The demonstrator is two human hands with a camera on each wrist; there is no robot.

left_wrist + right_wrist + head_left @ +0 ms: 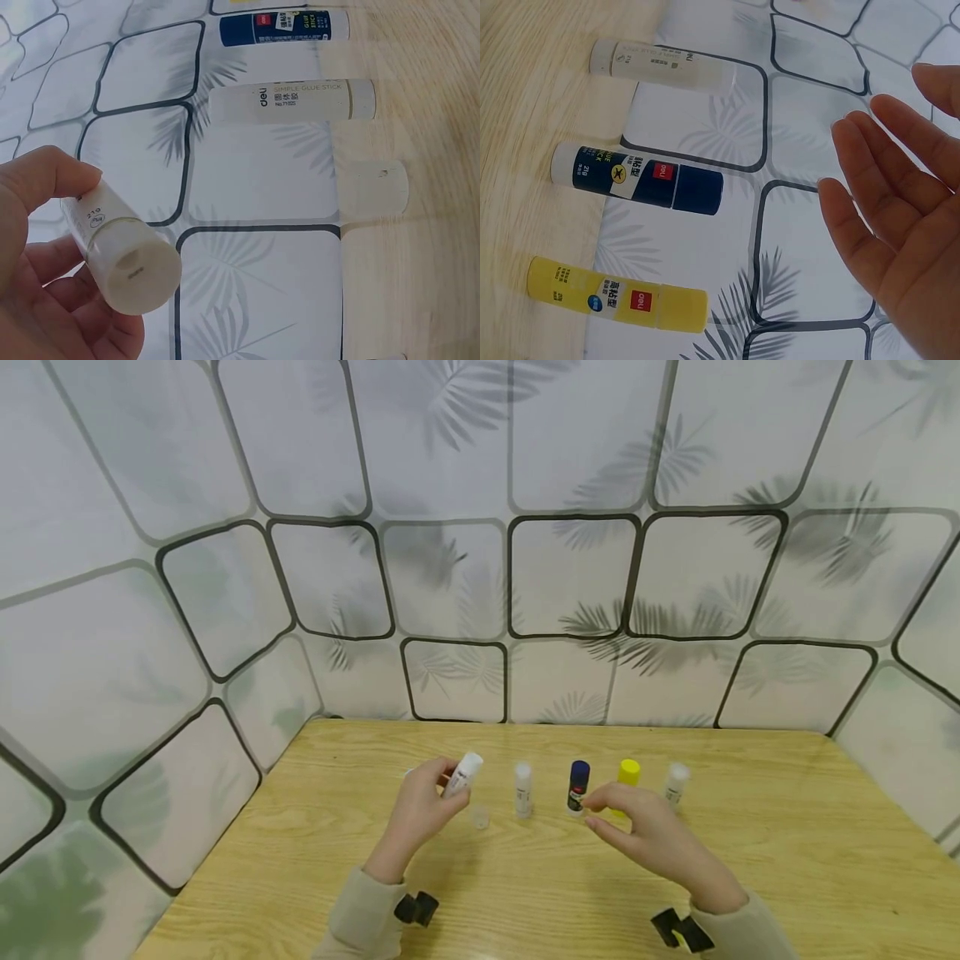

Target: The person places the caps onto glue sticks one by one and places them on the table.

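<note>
My left hand [423, 806] grips a white glue stick [462, 774], tilted above the table; its round base [139, 274] faces the left wrist camera. Below it, a small translucent cap [480, 817] stands on the wood. To the right of that cap, a white glue stick [522, 791] stands upright, then a dark blue one [577, 787]. My right hand [651, 837] hovers in front of the blue and yellow glue sticks, its fingers loosely bent and nothing in them. The yellow glue stick [619, 295] is partly covered by this hand in the head view.
Another white glue stick [677, 783] stands at the right end of the row, partly behind my right hand. The wooden table [525, 893] ends at a patterned curtain [450, 585] behind and at both sides. A small white thing [408, 772] peeks out behind my left hand.
</note>
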